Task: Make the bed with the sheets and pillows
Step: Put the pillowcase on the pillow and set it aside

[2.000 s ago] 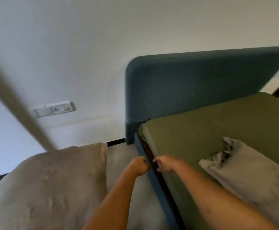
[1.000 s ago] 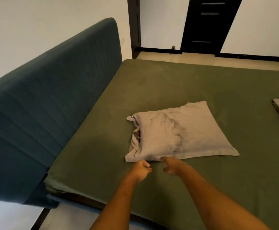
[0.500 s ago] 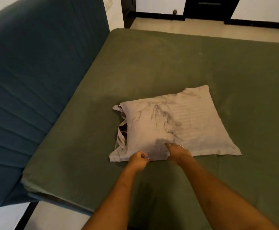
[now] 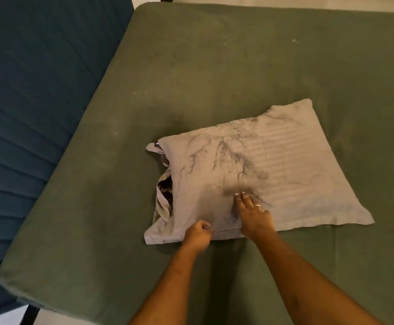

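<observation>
The right hand [image 4: 253, 215] has slid farther onto the pillow [image 4: 285, 174].

The pillow [image 4: 285, 165] was cloth: a matt, pale beige cover with faint woven stripes, smooth toward three o'clock, creased and streaked dark grey at its middle. At its nine o'clock end the cover gaped in soft, rumpled folds. The sheet [image 4: 214, 66] under it was matt olive-green cloth, slightly napped and flecked with pale lint toward twelve o'clock. At nine o'clock the headboard [image 4: 38, 90] was teal upholstery fabric, matt, stitched into padded ribs. The ring [image 4: 258, 205] on my right hand [image 4: 253, 215] looked like polished metal and caught a small glint.
</observation>
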Demonstrator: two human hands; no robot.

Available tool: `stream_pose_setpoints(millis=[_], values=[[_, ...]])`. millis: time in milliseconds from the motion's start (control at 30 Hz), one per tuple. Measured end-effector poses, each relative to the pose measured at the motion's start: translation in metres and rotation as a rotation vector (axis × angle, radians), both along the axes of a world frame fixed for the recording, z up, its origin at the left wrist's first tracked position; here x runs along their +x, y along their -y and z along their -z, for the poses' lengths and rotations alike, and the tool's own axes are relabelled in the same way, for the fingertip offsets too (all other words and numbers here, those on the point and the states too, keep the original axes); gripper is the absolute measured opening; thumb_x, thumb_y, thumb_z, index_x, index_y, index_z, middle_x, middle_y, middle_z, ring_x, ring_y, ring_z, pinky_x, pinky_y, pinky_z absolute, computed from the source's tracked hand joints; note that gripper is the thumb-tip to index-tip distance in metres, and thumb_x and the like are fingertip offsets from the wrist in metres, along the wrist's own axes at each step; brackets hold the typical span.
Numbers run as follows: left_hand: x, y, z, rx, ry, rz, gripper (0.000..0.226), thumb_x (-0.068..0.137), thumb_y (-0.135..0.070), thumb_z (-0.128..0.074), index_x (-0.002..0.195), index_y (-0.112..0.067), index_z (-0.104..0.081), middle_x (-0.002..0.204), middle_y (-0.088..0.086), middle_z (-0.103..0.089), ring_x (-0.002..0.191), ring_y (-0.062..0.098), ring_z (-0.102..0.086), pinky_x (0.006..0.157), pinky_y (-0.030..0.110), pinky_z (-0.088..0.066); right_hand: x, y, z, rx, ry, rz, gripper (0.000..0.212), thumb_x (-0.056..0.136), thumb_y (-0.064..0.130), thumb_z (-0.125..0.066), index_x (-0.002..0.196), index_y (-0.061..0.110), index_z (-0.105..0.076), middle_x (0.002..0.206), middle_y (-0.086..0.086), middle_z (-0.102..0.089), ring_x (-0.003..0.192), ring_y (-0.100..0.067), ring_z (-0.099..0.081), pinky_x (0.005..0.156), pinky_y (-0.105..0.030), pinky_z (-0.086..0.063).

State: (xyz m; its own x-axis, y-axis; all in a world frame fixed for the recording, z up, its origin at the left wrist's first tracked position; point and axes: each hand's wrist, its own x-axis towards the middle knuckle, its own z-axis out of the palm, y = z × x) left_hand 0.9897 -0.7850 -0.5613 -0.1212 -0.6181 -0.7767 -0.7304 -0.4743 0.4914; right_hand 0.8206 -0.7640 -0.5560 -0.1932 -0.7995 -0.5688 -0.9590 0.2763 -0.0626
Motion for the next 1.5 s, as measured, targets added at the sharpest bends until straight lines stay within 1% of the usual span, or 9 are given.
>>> stream_pose_setpoints(millis=[233, 367, 633, 900, 1100, 1233, 1367, 1433, 1500], values=[[0.000, 0.012, 0.028, 0.010, -0.033, -0.024, 0.012, 0.094, -0.017, -0.054, 0.106, -0.016, -0.058, 0.115, 0.010, -0.061, 0.102, 0.025, -0.056, 0.087, 0.031, -0.047, 0.007, 0.018, 0.036, -0.086, -0.178, -0.092, 0.081, 0.095, 0.013, -0.048, 0.152, 0.013, 0.010, 0.161, -0.007, 0.004, 0.148, -0.028, -0.004, 0.105, -0.048, -0.034], [-0.002, 0.007, 0.035, 0.013, -0.072, -0.031, 0.009, 0.094, -0.017, -0.056, 0.102, -0.020, -0.056, 0.117, 0.007, -0.061, 0.104, 0.021, -0.056, 0.088, 0.028, -0.045, 0.004, 0.045, 0.032, -0.184, -0.233, -0.235, 0.048, 0.096, 0.017, -0.045, 0.142, 0.010, -0.035, 0.139, -0.011, -0.044, 0.128, -0.032, -0.044, 0.100, -0.046, -0.038], [0.002, -0.029, 0.021, -0.132, 0.119, 0.104, 0.055, 0.093, -0.037, -0.056, 0.144, -0.026, -0.037, 0.152, 0.002, -0.027, 0.141, 0.023, -0.020, 0.115, 0.030, -0.019, -0.004, 0.079, -0.032, -0.218, -0.123, -0.246, 0.044, 0.081, 0.035, -0.064, 0.122, 0.021, -0.053, 0.121, -0.002, -0.059, 0.112, -0.024, -0.057, 0.093, -0.038, -0.042], [0.013, -0.007, -0.060, -0.168, 0.203, -0.167, 0.071, 0.095, -0.043, -0.050, 0.153, -0.021, -0.015, 0.156, 0.014, -0.021, 0.143, 0.030, -0.023, 0.116, 0.035, -0.020, -0.016, 0.139, -0.194, -0.528, 0.321, -0.015, 0.022, 0.084, 0.006, -0.049, 0.095, 0.015, -0.065, 0.105, -0.013, -0.069, 0.100, -0.033, -0.062, 0.081, -0.037, -0.049], [0.040, 0.033, -0.142, -0.271, -0.246, -0.688, 0.110, 0.071, -0.076, -0.055, 0.153, -0.019, -0.010, 0.153, 0.017, -0.028, 0.137, 0.035, -0.034, 0.112, 0.046, -0.030, -0.003, 0.133, -0.349, -0.763, 0.877, 0.095, 0.009, 0.085, 0.015, -0.065, 0.089, 0.007, -0.066, 0.089, -0.007, -0.064, 0.090, -0.019, -0.058, 0.076, -0.031, -0.043], [0.076, 0.040, -0.254, -0.410, -0.524, -1.084, 0.079, 0.090, -0.055, -0.046, 0.152, -0.014, -0.020, 0.155, 0.014, -0.025, 0.140, 0.035, -0.026, 0.114, 0.049, -0.024, 0.012, 0.109, -0.451, -0.719, 1.249, 0.285, 0.008, 0.091, 0.004, -0.057, 0.092, -0.001, -0.063, 0.074, -0.012, -0.065, 0.067, -0.019, -0.064, 0.057, -0.013, -0.047], [0.115, 0.033, -0.345, -0.357, -0.746, -1.008, 0.074, 0.087, -0.073, -0.030, 0.145, -0.029, -0.037, 0.148, -0.001, -0.036, 0.139, 0.032, -0.029, 0.110, 0.051, -0.028, 0.017, 0.098, -0.498, -0.799, 1.188, 0.388, 0.035, 0.103, 0.010, -0.034, 0.133, -0.006, -0.046, 0.135, -0.023, -0.050, 0.101, -0.023, -0.049, 0.065, -0.011, -0.037], [0.133, 0.026, -0.372, -0.412, -0.739, -0.929, 0.076, 0.080, -0.079, -0.034, 0.139, -0.032, -0.044, 0.142, -0.005, -0.042, 0.133, 0.031, -0.039, 0.104, 0.050, -0.039, 0.028, 0.087, -0.513, -0.821, 1.278, 0.427, 0.040, 0.104, 0.015, -0.030, 0.137, -0.004, -0.042, 0.138, -0.020, -0.049, 0.098, -0.016, -0.044, 0.079, -0.020, -0.038], [0.152, 0.018, -0.387, -0.400, -0.674, -0.918, 0.090, 0.072, -0.086, -0.033, 0.142, -0.031, -0.040, 0.147, 0.004, -0.038, 0.135, 0.036, -0.033, 0.109, 0.055, -0.028, 0.040, 0.077, -0.523, -0.778, 1.390, 0.459, 0.042, 0.105, 0.019, -0.027, 0.139, -0.002, -0.040, 0.126, -0.016, -0.056, 0.089, -0.018, -0.051, 0.079, -0.026, -0.042]])
